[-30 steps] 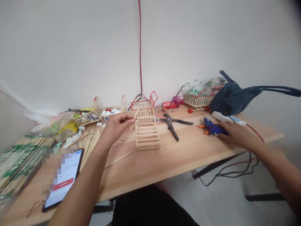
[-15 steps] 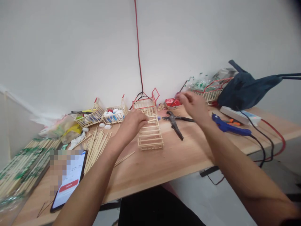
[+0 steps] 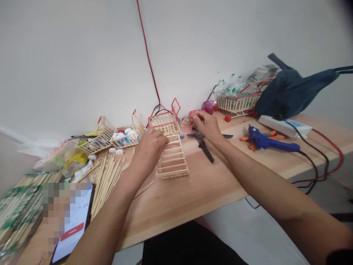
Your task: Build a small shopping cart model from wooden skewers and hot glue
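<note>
My left hand (image 3: 150, 149) is closed on the left edge of a small stick frame (image 3: 173, 156), a ladder-like piece of pale wooden sticks lying on the table. Behind the frame stands a stick basket with a red-painted rim (image 3: 162, 119). My right hand (image 3: 207, 127) hovers over black pliers (image 3: 204, 149), its fingertips pinched together in front of a dish of red paint (image 3: 196, 112). Anything between those fingertips is too small to make out. A thin paintbrush (image 3: 209, 97) leans up from the dish, apart from my hand.
Loose sticks (image 3: 107, 180), a phone (image 3: 73, 224) and bundled sticks (image 3: 24, 198) lie left. Two stick baskets (image 3: 125, 138) hold bottles and other things. At right are a blue glue gun (image 3: 273, 141), a power strip (image 3: 285, 126), cables and a dark cloth (image 3: 292, 94).
My right hand has moved left and down, away from the paintbrush, which now leans by itself. My left hand stays on the stick frame. The view has shifted slightly.
</note>
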`<control>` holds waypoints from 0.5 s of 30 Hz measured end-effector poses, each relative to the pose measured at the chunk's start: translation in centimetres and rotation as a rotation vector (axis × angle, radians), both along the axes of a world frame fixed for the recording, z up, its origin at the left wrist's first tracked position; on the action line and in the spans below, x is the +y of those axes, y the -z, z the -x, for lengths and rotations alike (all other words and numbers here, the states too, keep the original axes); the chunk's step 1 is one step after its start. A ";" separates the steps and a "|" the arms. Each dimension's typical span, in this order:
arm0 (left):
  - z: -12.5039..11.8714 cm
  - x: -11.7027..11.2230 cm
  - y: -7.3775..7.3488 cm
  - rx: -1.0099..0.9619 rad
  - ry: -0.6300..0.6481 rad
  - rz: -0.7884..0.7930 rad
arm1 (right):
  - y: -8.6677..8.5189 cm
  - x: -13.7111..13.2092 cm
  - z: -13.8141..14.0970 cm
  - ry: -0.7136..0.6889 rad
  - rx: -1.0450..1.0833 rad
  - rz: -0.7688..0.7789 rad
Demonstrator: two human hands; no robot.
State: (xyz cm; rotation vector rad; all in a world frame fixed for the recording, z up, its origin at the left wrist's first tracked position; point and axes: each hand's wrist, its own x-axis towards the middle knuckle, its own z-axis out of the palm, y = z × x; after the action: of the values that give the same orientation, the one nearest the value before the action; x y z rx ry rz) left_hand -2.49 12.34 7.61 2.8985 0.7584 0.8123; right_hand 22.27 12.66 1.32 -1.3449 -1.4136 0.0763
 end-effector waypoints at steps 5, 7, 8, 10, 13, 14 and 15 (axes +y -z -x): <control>0.0 -0.3 0.0 0.075 -0.027 -0.053 | 0.1 0.2 0.4 -0.006 -0.050 0.023; -0.1 -0.6 -0.1 0.138 -0.049 -0.082 | 0.1 0.1 0.5 0.000 -0.066 0.018; -0.1 -0.7 -0.2 0.171 -0.061 -0.096 | 0.1 0.1 0.5 0.003 -0.071 0.016; -0.2 -0.8 -0.3 0.228 -0.081 -0.121 | 0.2 0.1 0.5 0.002 -0.073 0.019; -0.2 -0.7 -0.3 0.267 -0.099 -0.146 | 0.2 0.1 0.4 -0.007 -0.074 0.035; -0.3 -0.6 -0.3 0.276 -0.102 -0.151 | 0.3 0.1 0.4 -0.011 -0.074 0.041; -0.3 -0.6 -0.2 0.282 -0.104 -0.154 | 0.3 0.2 0.4 -0.017 -0.073 0.047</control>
State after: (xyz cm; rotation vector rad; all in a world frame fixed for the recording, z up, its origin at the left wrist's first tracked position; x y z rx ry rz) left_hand -2.20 11.77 7.83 3.1791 0.9123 0.4922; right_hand 21.92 12.85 0.97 -1.3864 -1.4933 0.0725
